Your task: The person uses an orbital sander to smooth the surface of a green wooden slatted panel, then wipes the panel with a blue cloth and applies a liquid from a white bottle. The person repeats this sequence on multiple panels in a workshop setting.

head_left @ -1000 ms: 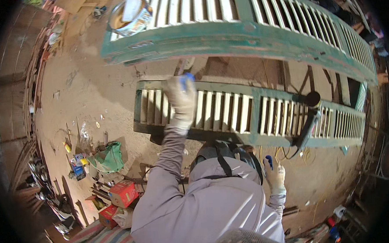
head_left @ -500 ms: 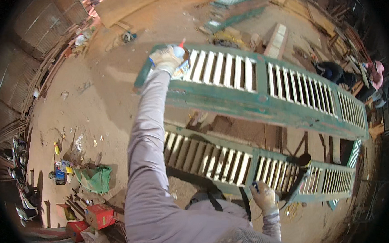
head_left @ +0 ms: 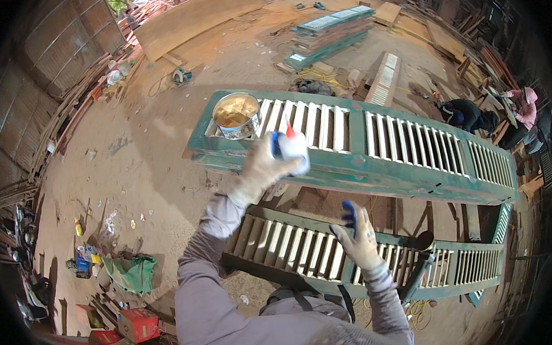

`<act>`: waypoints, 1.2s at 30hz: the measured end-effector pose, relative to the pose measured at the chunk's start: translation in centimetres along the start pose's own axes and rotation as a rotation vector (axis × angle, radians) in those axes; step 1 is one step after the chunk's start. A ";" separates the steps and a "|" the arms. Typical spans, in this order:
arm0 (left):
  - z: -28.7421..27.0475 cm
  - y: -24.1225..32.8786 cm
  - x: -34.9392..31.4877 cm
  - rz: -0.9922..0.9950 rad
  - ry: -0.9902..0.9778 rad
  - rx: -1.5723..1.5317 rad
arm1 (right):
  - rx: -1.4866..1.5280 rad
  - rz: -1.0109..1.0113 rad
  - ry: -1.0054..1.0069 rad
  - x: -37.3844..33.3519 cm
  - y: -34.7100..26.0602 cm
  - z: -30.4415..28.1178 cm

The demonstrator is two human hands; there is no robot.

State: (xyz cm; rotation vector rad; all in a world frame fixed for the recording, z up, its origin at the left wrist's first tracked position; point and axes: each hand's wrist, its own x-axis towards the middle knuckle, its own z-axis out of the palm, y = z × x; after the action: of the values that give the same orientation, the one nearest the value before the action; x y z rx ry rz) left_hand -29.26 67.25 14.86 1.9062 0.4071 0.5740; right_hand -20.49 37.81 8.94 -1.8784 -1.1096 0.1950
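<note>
My left hand (head_left: 260, 168), in a white work glove with blue on its fingers, grips a white squeeze bottle (head_left: 295, 151) with a red pointed nozzle. The bottle is upright in front of the green louvered shutter (head_left: 326, 177); it is slightly blurred. Just behind it, an open tin (head_left: 238, 132) with tan stuff inside stands on the shutter's left end. My right hand (head_left: 361, 240), gloved alike, is raised above the nearer louvered shutter (head_left: 292, 246). Its fingers are apart and nothing is in them. A dark can (head_left: 424, 241) rests on that nearer shutter, right of this hand.
Stacked green shutters (head_left: 331, 32) lie at the back, near a long board (head_left: 199, 17). A power tool (head_left: 181, 76) sits on the floor. Red boxes (head_left: 138, 324) and a green bag (head_left: 130, 274) are at lower left. At right, people (head_left: 472, 113) crouch among timber.
My left hand has come back toward me from the tin, bringing the bottle. My right hand has risen and its fingers have spread. The view has tilted up.
</note>
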 end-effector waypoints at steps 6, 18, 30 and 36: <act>7.8 -0.5 -5.6 0.101 -0.072 0.092 | 0.005 -0.171 0.230 4.2 -0.9 4.4; -12.0 -9.4 6.2 0.092 0.652 1.239 | 0.485 0.351 0.321 -4.7 2.8 1.9; -12.9 -10.7 13.3 -0.598 0.140 1.520 | 0.356 0.723 0.625 -16.8 6.8 -3.2; -12.4 -11.3 14.0 -0.555 0.120 1.585 | 0.297 0.763 0.663 -18.5 8.1 -3.0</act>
State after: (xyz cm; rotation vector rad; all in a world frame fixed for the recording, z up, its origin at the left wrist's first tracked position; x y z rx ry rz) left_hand -24.89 88.35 11.33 2.9668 1.7743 -0.1635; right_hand -24.69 20.50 -1.02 -1.8029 0.1017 0.1328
